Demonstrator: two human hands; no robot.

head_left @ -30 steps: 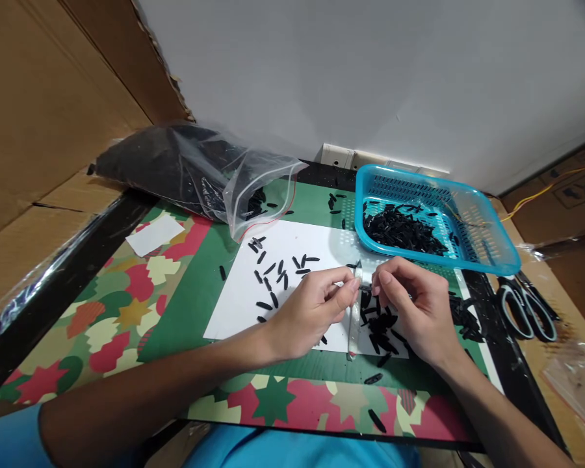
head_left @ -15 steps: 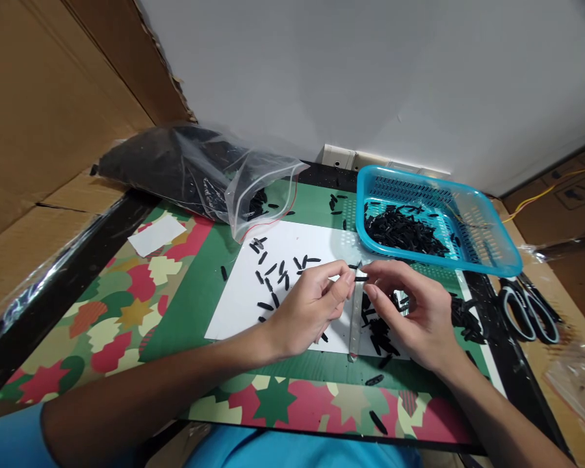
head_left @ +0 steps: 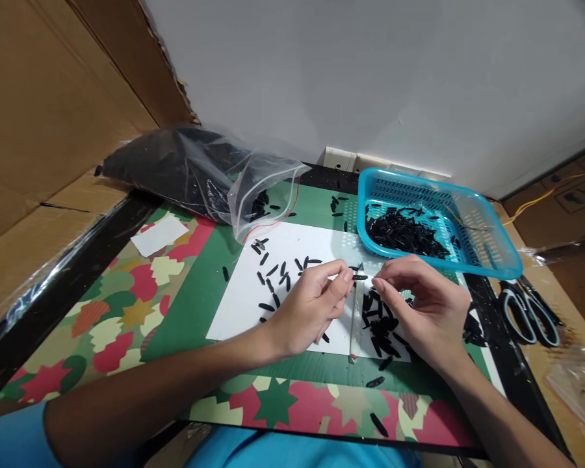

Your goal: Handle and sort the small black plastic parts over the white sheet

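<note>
My left hand (head_left: 316,302) pinches a small black elongated piece (head_left: 359,277) between thumb and fingertips, its end sticking out to the right. Just right of that piece is my right hand (head_left: 422,299), apart from it, thumb and forefinger pressed together; anything between those tips is too small to make out. Beneath both hands lies a white sheet (head_left: 244,312). Loose black pieces (head_left: 272,272) are scattered on its left part, and a denser heap (head_left: 383,331) lies by my right hand. A pale narrow stick with a dark pointed tip (head_left: 357,325) lies between these groups.
A blue plastic basket (head_left: 509,260) of black pieces stands at the back right. An open zip bag (head_left: 175,169) full of dark pieces lies back left. Scissors (head_left: 517,318) rest at the right edge. A white paper scrap (head_left: 159,236) lies left, cardboard (head_left: 43,84) beyond.
My right hand has moved slightly right, away from the black piece in my left hand. The left hand keeps its pinch almost in place. The view has shifted a little.
</note>
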